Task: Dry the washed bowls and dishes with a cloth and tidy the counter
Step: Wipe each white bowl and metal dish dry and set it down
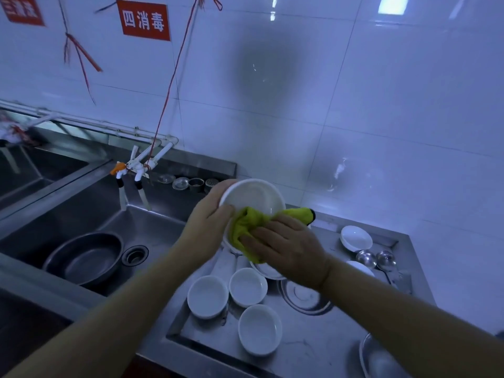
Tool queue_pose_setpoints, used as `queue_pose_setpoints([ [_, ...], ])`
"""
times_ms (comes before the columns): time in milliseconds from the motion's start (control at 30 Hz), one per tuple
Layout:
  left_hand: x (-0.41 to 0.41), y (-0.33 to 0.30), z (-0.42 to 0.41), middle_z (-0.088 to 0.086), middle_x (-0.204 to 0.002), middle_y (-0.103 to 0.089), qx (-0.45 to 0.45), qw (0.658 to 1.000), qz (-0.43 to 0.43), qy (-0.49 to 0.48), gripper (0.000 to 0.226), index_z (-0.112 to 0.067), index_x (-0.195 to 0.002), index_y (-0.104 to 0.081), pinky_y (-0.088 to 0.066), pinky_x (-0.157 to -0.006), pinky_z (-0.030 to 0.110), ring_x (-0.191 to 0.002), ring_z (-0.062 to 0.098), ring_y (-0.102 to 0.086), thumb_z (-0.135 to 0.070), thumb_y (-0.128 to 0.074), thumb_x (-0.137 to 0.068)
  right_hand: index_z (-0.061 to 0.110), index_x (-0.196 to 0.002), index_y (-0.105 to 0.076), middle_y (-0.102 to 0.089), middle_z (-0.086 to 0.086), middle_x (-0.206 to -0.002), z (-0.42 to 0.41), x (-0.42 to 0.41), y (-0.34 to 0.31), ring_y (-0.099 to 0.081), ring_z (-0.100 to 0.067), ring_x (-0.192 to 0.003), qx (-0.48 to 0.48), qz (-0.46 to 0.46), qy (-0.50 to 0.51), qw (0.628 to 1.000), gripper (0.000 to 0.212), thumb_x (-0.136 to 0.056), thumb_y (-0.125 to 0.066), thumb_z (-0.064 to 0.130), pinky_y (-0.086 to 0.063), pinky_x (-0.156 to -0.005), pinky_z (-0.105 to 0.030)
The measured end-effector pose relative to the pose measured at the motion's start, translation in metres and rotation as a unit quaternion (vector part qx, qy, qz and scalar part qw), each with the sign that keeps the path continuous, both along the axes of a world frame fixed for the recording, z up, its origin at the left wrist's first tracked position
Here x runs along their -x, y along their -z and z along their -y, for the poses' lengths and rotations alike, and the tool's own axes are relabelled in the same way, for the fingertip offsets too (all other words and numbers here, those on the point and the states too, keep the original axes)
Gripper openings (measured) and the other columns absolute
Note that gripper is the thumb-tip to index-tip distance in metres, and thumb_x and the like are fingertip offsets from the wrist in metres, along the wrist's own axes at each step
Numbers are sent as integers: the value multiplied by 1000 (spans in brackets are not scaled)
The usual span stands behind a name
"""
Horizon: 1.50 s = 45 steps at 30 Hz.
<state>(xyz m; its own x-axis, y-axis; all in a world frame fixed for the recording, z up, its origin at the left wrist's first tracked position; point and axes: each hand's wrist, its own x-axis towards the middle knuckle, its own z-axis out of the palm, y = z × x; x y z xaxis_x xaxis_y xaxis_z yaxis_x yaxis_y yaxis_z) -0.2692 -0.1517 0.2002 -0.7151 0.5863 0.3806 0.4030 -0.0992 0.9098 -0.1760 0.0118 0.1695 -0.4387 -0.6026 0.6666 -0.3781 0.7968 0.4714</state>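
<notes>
My left hand (211, 216) grips the rim of a white bowl (253, 196), held tilted above the steel counter (313, 347). My right hand (286, 245) presses a yellow-green cloth (246, 223) against the bowl's lower inside edge. Below my hands three small white bowls (207, 296) (247, 286) (259, 329) stand upright on the counter. A white dish (268, 271) lies partly hidden under my right wrist. Another white dish (356, 238) rests at the back right, with a further one (361, 268) in front of it.
A steel sink (152, 230) on the left holds a metal basin (84, 257) beside the drain. Taps (131, 169) jut out over it. Two metal ladles (376, 259), a metal plate (305, 296) and a metal dish (379, 358) lie on the counter's right side. Small strainers (188, 183) sit on the back ledge.
</notes>
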Motion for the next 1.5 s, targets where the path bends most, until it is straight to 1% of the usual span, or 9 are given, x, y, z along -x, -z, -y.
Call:
queue_pose_setpoints([
  [133,15,-14,6,-1,-101,-63,143,983,22,110,47,-26,-113,-62,-47,-78,31,-94,14,-59,-22,-48,-68,13,-95,-76,-72,-6,-90,-21,-4,-13,-67,-24,-77,-109,29,-37,993,16,-92,-61,11,-54,-82,-35],
  [267,-9,4,-9,-7,-96,-62,-25,992,126,-19,37,-32,-106,-58,-49,-64,21,-83,5,-61,-22,-60,-71,11,-93,-75,-70,-7,-84,-2,-2,-7,-64,-25,-72,13,-19,54,998,14,-91,-61,9,-51,-72,-36],
  [467,-28,18,-19,-20,-101,-57,-129,987,53,-75,33,-29,-112,-52,-47,-72,11,-89,-6,-55,-14,-43,-84,11,-104,-72,-70,-6,-91,35,-12,18,-62,-25,-74,135,-19,119,983,16,-89,-65,11,-47,-71,-37],
  [567,-21,8,-11,-15,-102,-59,-76,997,27,-9,35,-30,-108,-55,-47,-74,13,-91,-1,-55,-16,-42,-79,11,-105,-72,-70,-6,-92,30,-21,20,-62,-24,-75,118,-8,100,988,18,-87,-68,12,-49,-71,-37],
  [733,1,-7,4,-1,-106,-62,165,972,71,153,36,-30,-111,-61,-47,-75,26,-93,14,-59,-15,-51,-80,13,-91,-75,-71,-5,-86,2,-33,8,-66,-23,-75,-46,46,5,998,17,-94,-59,10,-54,-77,-34],
  [1000,-44,34,-13,-14,-111,-57,-103,986,126,-38,39,-40,-118,-49,-52,-69,18,-94,1,-58,-10,-49,-94,13,-109,-69,-68,-5,-89,40,-31,15,-61,-26,-76,143,46,162,975,21,-92,-57,11,-48,-69,-40],
  [1233,-32,18,-2,-18,-113,-56,-44,998,36,12,36,-38,-118,-50,-46,-80,12,-101,-1,-54,-29,-44,-84,15,-126,-61,-65,-3,-120,19,-49,-4,-64,-23,-102,95,234,125,959,55,-77,-77,32,-49,-91,-36],
  [1400,-34,17,-3,-9,-114,-58,-6,999,12,32,35,-31,-120,-52,-47,-89,25,-105,9,-55,-28,-45,-86,13,-120,-64,-66,-4,-118,6,-51,-26,-64,-23,-106,61,230,147,960,48,-75,-79,20,-49,-94,-35],
  [1500,-40,18,-8,-4,-120,-56,-24,998,37,54,31,-25,-125,-48,-45,-89,17,-109,7,-54,-20,-46,-95,13,-130,-56,-60,-6,-128,15,-45,-28,-56,-24,-119,113,234,187,947,57,-77,-76,18,-44,-101,-37],
])
